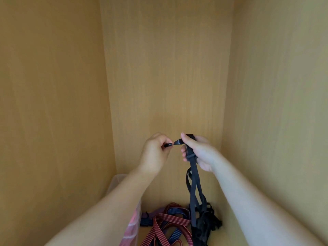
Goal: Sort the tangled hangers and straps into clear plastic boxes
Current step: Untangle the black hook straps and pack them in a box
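Note:
I hold a black strap (pixel 194 176) up in front of a wooden cupboard wall. My left hand (pixel 155 151) pinches the strap's free end between thumb and fingers. My right hand (pixel 199 150) grips the strap just to the right, fingers curled round it near a buckle. From the right hand the strap hangs down in loops to a tangled black heap (pixel 205 222) on the cupboard floor. Beside that heap lie red-striped straps (pixel 168 221) and blue-striped straps (pixel 174 212), crossed over each other.
A clear plastic box (pixel 116 181) stands at the lower left, mostly hidden behind my left forearm, with something pink showing through its wall (pixel 133 222). Wooden cupboard walls close in on the left, back and right.

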`<state>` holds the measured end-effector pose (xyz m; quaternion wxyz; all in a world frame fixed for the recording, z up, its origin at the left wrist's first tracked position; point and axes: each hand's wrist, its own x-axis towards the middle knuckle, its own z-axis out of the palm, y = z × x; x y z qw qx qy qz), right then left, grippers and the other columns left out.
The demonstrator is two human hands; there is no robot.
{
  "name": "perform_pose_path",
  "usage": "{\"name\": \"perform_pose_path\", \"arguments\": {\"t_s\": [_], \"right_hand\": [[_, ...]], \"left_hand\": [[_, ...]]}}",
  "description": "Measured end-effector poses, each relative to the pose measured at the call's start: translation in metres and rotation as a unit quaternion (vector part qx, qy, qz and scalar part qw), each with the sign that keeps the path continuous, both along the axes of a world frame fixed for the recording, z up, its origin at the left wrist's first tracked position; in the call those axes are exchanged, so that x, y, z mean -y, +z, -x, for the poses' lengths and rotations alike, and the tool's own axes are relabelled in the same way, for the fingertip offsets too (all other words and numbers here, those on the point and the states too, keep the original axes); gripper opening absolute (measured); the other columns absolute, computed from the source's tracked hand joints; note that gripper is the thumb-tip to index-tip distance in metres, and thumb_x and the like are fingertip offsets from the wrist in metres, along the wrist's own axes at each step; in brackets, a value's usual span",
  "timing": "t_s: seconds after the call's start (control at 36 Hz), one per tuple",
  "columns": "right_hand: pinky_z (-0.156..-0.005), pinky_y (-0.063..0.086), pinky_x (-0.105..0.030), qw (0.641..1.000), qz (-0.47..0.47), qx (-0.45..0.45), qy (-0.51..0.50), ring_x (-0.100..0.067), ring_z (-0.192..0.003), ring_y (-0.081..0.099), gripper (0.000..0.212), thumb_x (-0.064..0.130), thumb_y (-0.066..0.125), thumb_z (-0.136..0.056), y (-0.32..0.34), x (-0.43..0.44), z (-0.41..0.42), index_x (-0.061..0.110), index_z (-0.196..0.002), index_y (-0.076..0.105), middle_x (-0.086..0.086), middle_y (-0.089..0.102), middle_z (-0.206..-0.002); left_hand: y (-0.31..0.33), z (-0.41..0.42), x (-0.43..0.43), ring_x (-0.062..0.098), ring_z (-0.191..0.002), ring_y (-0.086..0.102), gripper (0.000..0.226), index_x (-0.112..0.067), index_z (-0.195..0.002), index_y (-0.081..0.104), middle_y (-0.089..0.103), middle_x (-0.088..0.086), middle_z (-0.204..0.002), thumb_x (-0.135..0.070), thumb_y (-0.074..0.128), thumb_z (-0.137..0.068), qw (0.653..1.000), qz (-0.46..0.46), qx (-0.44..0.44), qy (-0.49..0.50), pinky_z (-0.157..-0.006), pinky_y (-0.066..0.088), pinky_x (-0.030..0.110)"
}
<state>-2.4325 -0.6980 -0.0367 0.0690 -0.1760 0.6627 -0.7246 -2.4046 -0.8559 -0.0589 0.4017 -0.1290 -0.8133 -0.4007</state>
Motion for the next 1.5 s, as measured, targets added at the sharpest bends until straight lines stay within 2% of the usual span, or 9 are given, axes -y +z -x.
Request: {"name": "perform_pose_path", "arguments": {"t_s": [0.17, 0.28, 0.53, 0.72, 0.94, 1.06, 1.22, 1.31, 1.5], "right_hand": [[-0.053, 0.045, -0.028, 0.998, 0.039, -0.046, -0.009, -0.017, -0.057, 0.051, 0.026, 0.033, 0.063, -0.093, 0.005, -0.006, 0.003, 0.007, -0.092, 0.057, -0.003, 0.057, -0.065], [-0.056, 0.044, -0.028, 0.997, 0.036, -0.062, -0.007, -0.016, -0.060, 0.052, 0.027, 0.031, 0.062, -0.093, 0.005, -0.009, 0.002, 0.006, -0.100, 0.057, -0.004, 0.058, -0.068], [-0.079, 0.058, -0.045, 1.000, -0.020, 0.014, 0.010, -0.025, -0.069, 0.062, 0.048, 0.051, 0.057, -0.090, -0.007, -0.004, -0.003, 0.008, -0.111, 0.055, -0.013, 0.064, -0.085], [-0.056, 0.049, -0.032, 0.998, 0.027, 0.044, 0.025, -0.020, -0.058, 0.055, 0.038, 0.039, 0.068, -0.087, -0.007, -0.004, -0.004, 0.006, -0.099, 0.054, -0.007, 0.060, -0.074], [-0.052, 0.042, -0.029, 0.998, 0.062, -0.005, 0.030, -0.019, -0.058, 0.053, 0.029, 0.006, 0.072, -0.083, -0.005, -0.013, -0.001, 0.007, -0.108, 0.057, -0.008, 0.059, -0.079], [-0.058, 0.048, -0.030, 0.998, 0.040, -0.041, 0.038, -0.021, -0.063, 0.056, 0.036, 0.005, 0.073, -0.082, -0.007, -0.013, -0.001, 0.010, -0.114, 0.058, -0.008, 0.059, -0.088], [-0.070, 0.054, -0.033, 0.998, -0.061, 0.001, 0.006, -0.021, -0.069, 0.064, 0.053, 0.028, 0.079, -0.078, -0.017, -0.015, 0.001, 0.018, -0.124, 0.054, -0.006, 0.064, -0.109], [-0.073, 0.052, -0.034, 0.993, -0.097, 0.023, 0.069, -0.019, -0.072, 0.061, 0.049, 0.036, 0.078, -0.075, -0.025, -0.020, -0.001, 0.009, -0.112, 0.060, -0.008, 0.068, -0.091], [-0.061, 0.052, -0.034, 0.991, 0.031, 0.088, 0.098, -0.016, -0.058, 0.055, 0.035, 0.035, 0.074, -0.079, -0.037, -0.013, -0.005, 0.008, -0.097, 0.061, -0.007, 0.063, -0.073]], "left_hand": [[0.013, -0.017, -0.005, 0.012, -0.072, 0.063, 0.021, -0.019, -0.095, 0.066, 0.069, 0.002, -0.089, -0.038, 0.066, -0.085, 0.939, -0.219, 0.199, -0.176, -0.079, 0.052, 0.026], [0.019, -0.020, -0.002, 0.011, -0.059, 0.052, 0.031, -0.007, -0.103, 0.061, 0.068, 0.005, -0.081, -0.035, 0.060, -0.091, 0.864, -0.271, 0.334, -0.263, -0.059, 0.047, 0.022], [0.012, -0.016, 0.000, 0.012, -0.057, 0.058, 0.013, -0.009, -0.081, 0.064, 0.063, 0.001, -0.065, -0.003, 0.061, -0.091, 0.931, -0.203, 0.194, -0.232, -0.060, 0.051, 0.022], [-0.015, -0.009, 0.005, 0.011, -0.067, 0.061, 0.017, -0.010, -0.084, 0.070, 0.066, 0.002, -0.072, 0.004, 0.061, -0.089, 0.991, -0.032, 0.086, -0.092, -0.071, 0.050, 0.023], [-0.007, -0.017, 0.000, 0.018, -0.074, 0.067, 0.022, -0.014, -0.112, 0.062, 0.069, 0.010, -0.100, -0.019, 0.063, -0.091, 0.912, -0.217, 0.251, -0.241, -0.079, 0.056, 0.031], [-0.003, -0.013, 0.002, 0.008, -0.062, 0.058, 0.033, -0.003, -0.117, 0.060, 0.065, 0.002, -0.081, -0.016, 0.067, -0.087, 0.880, -0.266, 0.307, -0.247, -0.065, 0.052, 0.022], [-0.007, -0.009, 0.001, 0.006, -0.051, 0.052, 0.023, -0.012, -0.091, 0.064, 0.053, -0.001, -0.067, 0.005, 0.073, -0.078, 0.938, -0.188, 0.226, -0.181, -0.055, 0.051, 0.020], [-0.017, -0.008, 0.001, 0.007, -0.055, 0.050, 0.027, -0.017, -0.083, 0.062, 0.053, -0.003, -0.068, 0.006, 0.073, -0.078, 0.955, -0.161, 0.194, -0.158, -0.059, 0.050, 0.022], [-0.036, -0.010, -0.005, 0.000, -0.061, 0.045, 0.016, -0.011, -0.075, 0.061, 0.052, -0.010, -0.069, 0.000, 0.070, -0.082, 0.997, -0.025, 0.056, -0.056, -0.059, 0.036, 0.012]]}}
